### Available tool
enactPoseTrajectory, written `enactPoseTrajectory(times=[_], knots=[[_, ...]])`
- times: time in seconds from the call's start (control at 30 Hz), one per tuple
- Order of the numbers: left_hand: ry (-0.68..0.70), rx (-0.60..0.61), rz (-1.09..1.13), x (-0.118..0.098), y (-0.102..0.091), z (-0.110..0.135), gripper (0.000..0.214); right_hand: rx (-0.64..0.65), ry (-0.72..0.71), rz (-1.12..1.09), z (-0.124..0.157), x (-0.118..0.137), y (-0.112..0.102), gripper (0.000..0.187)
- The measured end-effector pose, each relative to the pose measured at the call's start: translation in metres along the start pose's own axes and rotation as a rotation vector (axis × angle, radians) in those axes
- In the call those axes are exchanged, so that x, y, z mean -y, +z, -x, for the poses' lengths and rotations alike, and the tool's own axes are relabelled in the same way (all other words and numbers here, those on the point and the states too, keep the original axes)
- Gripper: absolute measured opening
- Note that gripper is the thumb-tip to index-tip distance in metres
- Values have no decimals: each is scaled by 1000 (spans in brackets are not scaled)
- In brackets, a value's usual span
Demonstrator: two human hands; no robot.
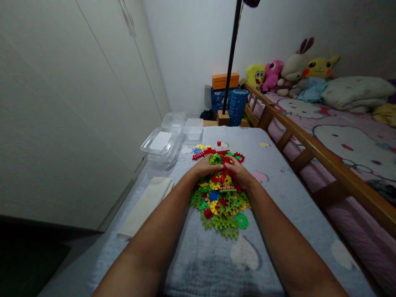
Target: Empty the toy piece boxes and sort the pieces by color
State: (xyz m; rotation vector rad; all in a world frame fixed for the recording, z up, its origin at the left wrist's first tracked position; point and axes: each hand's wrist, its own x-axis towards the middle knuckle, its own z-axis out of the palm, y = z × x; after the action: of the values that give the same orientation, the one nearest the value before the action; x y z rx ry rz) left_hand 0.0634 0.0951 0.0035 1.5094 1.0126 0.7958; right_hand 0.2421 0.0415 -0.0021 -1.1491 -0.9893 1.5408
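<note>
A heap of plastic interlocking building pieces [214, 195] in green, red, yellow and blue lies on a cloth-covered table. Over its far part my two hands are close together. My left hand [204, 167] is closed around a cluster of light green toothed pieces [215, 159]. My right hand [239, 171] grips red pieces [228, 159] right beside that cluster; whether the two colours are joined I cannot tell. Beyond my fingers lie a red toothed strip [199, 155] and a red square frame [240, 156]. Several loose flower-shaped discs are in the heap, including a green disc [241, 220].
Clear plastic boxes [173, 119] stand at the table's far left, one with a lid [159, 141]. A folded white cloth [148, 206] lies by my left forearm. A wooden bed rail [297, 136] runs along the right. A black pole [230, 62] rises past the far edge.
</note>
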Motion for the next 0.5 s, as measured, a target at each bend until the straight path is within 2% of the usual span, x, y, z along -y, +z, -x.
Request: enactPoseTrajectory(times=[0.13, 0.27, 0.37, 0.5], knots=[[-59, 98, 382, -4, 5, 6, 60, 15, -50, -170, 0, -1, -2, 70], [-100, 131, 594, -14, 2, 17, 49, 81, -121, -203, 5, 7, -2, 61], [-98, 78, 647, -19, -5, 25, 52, 149, -129, -159, 11, 15, -3, 49], [-55, 31, 551, -20, -11, 39, 55, 154, -143, 19, 16, 24, -13, 33]])
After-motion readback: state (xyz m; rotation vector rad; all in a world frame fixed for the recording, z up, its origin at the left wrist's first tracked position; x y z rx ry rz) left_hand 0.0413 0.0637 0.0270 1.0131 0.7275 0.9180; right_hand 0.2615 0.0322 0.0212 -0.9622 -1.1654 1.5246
